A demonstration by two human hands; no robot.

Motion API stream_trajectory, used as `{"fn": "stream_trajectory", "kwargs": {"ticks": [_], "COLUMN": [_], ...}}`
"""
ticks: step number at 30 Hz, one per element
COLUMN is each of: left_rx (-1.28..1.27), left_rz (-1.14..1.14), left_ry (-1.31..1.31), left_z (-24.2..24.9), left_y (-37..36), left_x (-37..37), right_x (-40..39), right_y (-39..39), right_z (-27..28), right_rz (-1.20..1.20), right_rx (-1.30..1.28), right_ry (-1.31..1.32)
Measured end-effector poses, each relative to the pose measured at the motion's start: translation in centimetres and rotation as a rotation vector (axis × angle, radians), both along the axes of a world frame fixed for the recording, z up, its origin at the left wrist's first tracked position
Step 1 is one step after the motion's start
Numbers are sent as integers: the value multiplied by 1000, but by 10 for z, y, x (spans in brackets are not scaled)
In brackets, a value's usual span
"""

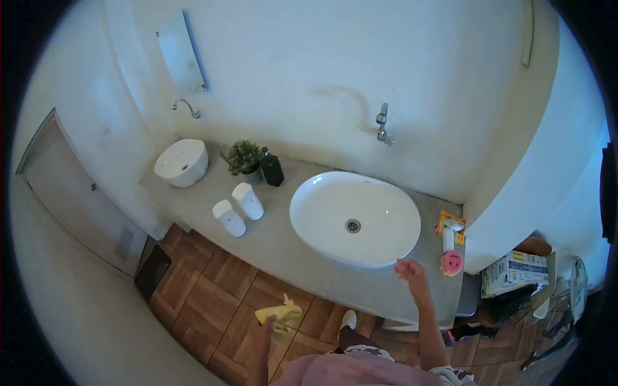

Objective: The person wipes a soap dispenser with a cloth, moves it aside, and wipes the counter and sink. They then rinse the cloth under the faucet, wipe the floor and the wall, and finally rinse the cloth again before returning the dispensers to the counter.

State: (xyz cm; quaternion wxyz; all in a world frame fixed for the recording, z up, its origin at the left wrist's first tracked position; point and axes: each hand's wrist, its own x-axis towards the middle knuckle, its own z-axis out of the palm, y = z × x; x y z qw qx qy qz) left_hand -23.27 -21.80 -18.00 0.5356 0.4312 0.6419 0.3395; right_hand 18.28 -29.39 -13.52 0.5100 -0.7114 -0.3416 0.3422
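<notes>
Well, one yellow cloth was up in the left hand, and that hand had it gripped, bunched up with loose folds sticking out beyond the fingers. It hung over the wooden-patterned floor, out past the front edge of the grey countertop, the forearm rising from the bottom of the view.

Across to the right hand, and what a reach: the forearm angled up and forward over the countertop's front edge, the hand near the front right rim of the large oval basin. Its fingers looked partly curled; whether they were closed, the view could not tell.

Now the count! Two white basins: the large oval one toward the right end, the small one by the far left corner. Two wall faucets, one above the large basin, one above the small. Two white dispensers stood side by side between the basins, toward the front edge; behind them, one potted plant and one dark bottle near the back edge. And by the right edge, one orange packet, one white container and one round pink brush.
</notes>
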Motion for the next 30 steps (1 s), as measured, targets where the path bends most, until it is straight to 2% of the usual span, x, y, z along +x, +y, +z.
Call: {"fn": "stream_trajectory", "kwargs": {"ticks": [2,3,5,9,11,12,15,17,22,28,30], "left_rx": [159,157,344,411,411,393,333,320,193,121,39], "left_rz": [141,137,147,202,99,33,-43,-81,-126,-286,-337], "left_ry": [-176,-173,-496,-627,-618,-709,-706,-699,-656,-623,-647], "left_z": [38,42,46,105,139,126,127,122,132,113,106], "left_y": [30,46,80,121,132,149,175,189,216,237,242], "left_x": [30,40,66,141,173,182,220,241,299,335,340], "right_x": [33,48,78,141,168,178,201,213,218,235,235], "right_y": [31,47,85,166,208,227,278,305,320,328,330], "right_z": [11,20,40,42,31,26,5,-11,17,36,44], "right_rz": [-108,-113,-163,-134,-135,-141,-150,-244,-270,-330,-262], "right_rx": [203,202,268,317,311,316,407,393,363,280,284], "right_ry": [167,169,119,141,42,50,157,-101,-141,-150,-186]}}
